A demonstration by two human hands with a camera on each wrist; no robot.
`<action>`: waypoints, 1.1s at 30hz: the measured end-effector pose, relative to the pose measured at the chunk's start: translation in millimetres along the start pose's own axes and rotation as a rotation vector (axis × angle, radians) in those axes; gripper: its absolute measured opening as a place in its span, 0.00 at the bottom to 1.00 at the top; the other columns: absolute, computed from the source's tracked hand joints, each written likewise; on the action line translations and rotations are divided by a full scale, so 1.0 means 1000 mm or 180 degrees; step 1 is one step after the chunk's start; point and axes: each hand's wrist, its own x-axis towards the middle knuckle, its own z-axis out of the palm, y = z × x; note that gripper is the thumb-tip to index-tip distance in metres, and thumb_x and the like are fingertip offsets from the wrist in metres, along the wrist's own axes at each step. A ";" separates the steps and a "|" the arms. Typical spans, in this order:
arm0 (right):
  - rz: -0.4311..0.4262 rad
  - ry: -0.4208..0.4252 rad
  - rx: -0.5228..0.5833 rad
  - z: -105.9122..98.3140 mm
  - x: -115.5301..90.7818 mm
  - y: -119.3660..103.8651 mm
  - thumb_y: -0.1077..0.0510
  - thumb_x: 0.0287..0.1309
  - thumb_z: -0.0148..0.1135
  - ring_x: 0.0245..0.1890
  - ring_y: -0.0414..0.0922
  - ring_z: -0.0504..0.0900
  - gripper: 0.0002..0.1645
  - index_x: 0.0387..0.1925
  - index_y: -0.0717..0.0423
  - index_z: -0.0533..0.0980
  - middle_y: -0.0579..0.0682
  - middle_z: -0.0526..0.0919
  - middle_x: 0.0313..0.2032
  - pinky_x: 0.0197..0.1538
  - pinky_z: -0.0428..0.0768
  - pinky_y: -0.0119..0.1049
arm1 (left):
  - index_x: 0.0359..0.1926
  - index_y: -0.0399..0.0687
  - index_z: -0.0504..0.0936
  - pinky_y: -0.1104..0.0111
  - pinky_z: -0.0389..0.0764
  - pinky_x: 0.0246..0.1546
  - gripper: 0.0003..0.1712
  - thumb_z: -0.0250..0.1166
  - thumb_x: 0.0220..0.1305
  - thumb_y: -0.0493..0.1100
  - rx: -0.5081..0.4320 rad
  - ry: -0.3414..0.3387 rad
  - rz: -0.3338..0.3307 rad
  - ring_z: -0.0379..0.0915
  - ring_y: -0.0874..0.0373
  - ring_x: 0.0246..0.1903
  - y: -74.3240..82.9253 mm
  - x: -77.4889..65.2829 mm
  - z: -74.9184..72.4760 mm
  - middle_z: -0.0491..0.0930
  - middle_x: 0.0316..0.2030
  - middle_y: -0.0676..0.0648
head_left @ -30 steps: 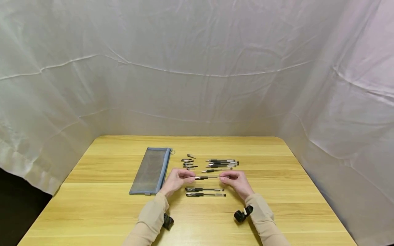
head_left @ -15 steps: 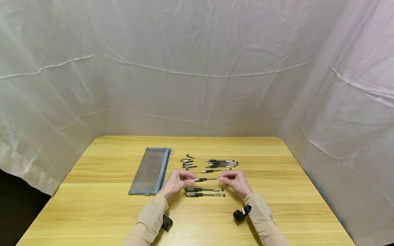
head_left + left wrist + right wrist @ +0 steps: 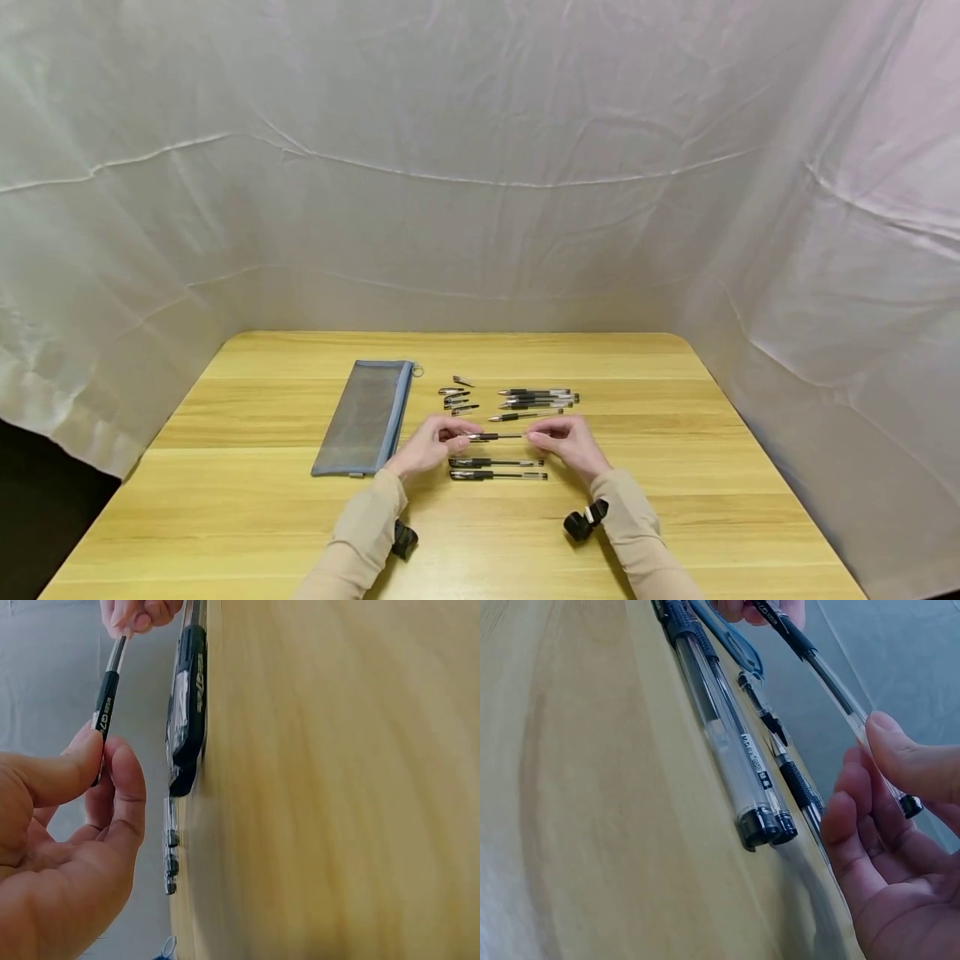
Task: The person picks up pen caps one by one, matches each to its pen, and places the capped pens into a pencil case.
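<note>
Above the table, both hands hold one clear gel pen (image 3: 497, 437) with a black grip, lying nearly level between them. My left hand (image 3: 429, 446) pinches its capped end between thumb and fingers; the left wrist view shows the thumb over the dark tip of that pen (image 3: 109, 694), with part of the cap hidden. On the clear barrel near the black end plug, my right hand (image 3: 900, 847) pinches with the thumb and curled fingers. Just below the hands, two capped gel pens (image 3: 498, 476) lie side by side on the table.
Beyond the hands lie several uncapped pens (image 3: 536, 398), tips to the left. Left of them is a loose group of pen caps (image 3: 459, 402). A blue-edged mesh zip pouch (image 3: 360, 417) lies flat at left. Pale curtains (image 3: 480, 233) surround the wooden table (image 3: 480, 542).
Both hands stay on the pen. My right hand has shifted slightly left with it, and the pen dipped a little. The things on the table lie as before.
</note>
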 end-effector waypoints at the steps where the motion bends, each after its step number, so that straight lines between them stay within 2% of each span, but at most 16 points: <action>1: -0.0013 -0.0031 0.0015 0.000 0.000 0.001 0.62 0.59 0.69 0.32 0.37 0.83 0.19 0.47 0.73 0.81 0.69 0.86 0.44 0.39 0.84 0.27 | 0.56 0.32 0.81 0.66 0.85 0.41 0.16 0.57 0.72 0.31 0.0009 -0.0006 0.0012 0.79 0.52 0.37 0.000 0.000 -0.001 0.82 0.51 0.31; 7: 0.0083 -0.0160 0.0142 -0.004 0.000 0.000 0.63 0.60 0.67 0.36 0.39 0.86 0.20 0.51 0.73 0.79 0.67 0.86 0.46 0.44 0.86 0.30 | 0.56 0.30 0.80 0.72 0.82 0.40 0.16 0.57 0.71 0.31 0.0007 0.0029 -0.0004 0.80 0.47 0.41 0.000 -0.001 -0.004 0.82 0.52 0.30; 11: 0.0137 -0.0239 0.0315 -0.007 -0.001 0.000 0.68 0.61 0.64 0.39 0.41 0.89 0.21 0.54 0.75 0.76 0.71 0.84 0.48 0.47 0.87 0.32 | 0.55 0.32 0.82 0.73 0.80 0.42 0.15 0.59 0.71 0.32 0.0017 0.0196 -0.0173 0.80 0.48 0.44 0.000 -0.001 -0.004 0.82 0.53 0.32; 15: 0.0102 -0.0270 0.0314 -0.009 -0.001 0.003 0.69 0.62 0.63 0.39 0.42 0.89 0.20 0.54 0.78 0.75 0.74 0.84 0.48 0.46 0.87 0.33 | 0.51 0.33 0.84 0.71 0.79 0.39 0.13 0.61 0.68 0.31 0.0110 0.0427 -0.0339 0.78 0.54 0.39 0.001 -0.001 -0.002 0.84 0.46 0.34; 18: 0.0034 -0.0181 0.0057 -0.010 -0.001 0.006 0.68 0.61 0.65 0.36 0.39 0.89 0.18 0.50 0.76 0.77 0.72 0.85 0.45 0.44 0.87 0.31 | 0.47 0.34 0.86 0.71 0.78 0.37 0.10 0.64 0.66 0.30 0.0234 0.0582 -0.0408 0.77 0.58 0.35 0.002 0.000 0.000 0.86 0.40 0.37; 20: -0.0099 -0.0076 -0.0294 -0.010 -0.001 0.007 0.66 0.59 0.67 0.36 0.37 0.87 0.15 0.46 0.73 0.81 0.69 0.87 0.43 0.43 0.86 0.29 | 0.44 0.36 0.87 0.71 0.77 0.36 0.09 0.65 0.65 0.30 0.0362 0.0639 -0.0426 0.76 0.59 0.34 0.002 0.000 0.001 0.86 0.37 0.39; 24: -0.0315 0.0060 -0.0926 -0.010 -0.001 0.007 0.64 0.55 0.71 0.35 0.36 0.82 0.10 0.40 0.64 0.85 0.61 0.88 0.39 0.42 0.82 0.26 | 0.40 0.38 0.88 0.73 0.78 0.35 0.06 0.66 0.63 0.30 0.0666 0.0604 -0.0425 0.76 0.61 0.33 0.001 0.002 0.004 0.86 0.34 0.43; 28: -0.0370 -0.0022 -0.1155 -0.009 -0.002 0.005 0.64 0.53 0.73 0.33 0.36 0.79 0.08 0.37 0.60 0.86 0.57 0.87 0.36 0.39 0.80 0.26 | 0.37 0.38 0.87 0.74 0.77 0.34 0.05 0.67 0.61 0.29 0.0853 0.0576 -0.0440 0.76 0.62 0.31 0.004 0.002 0.005 0.85 0.32 0.45; 33: -0.0260 -0.0097 -0.1396 -0.008 -0.001 0.002 0.63 0.51 0.73 0.31 0.35 0.77 0.07 0.36 0.57 0.86 0.51 0.86 0.33 0.37 0.77 0.26 | 0.35 0.40 0.87 0.73 0.76 0.34 0.04 0.68 0.60 0.29 0.1006 0.0613 -0.0497 0.75 0.62 0.30 0.006 0.001 0.006 0.85 0.30 0.46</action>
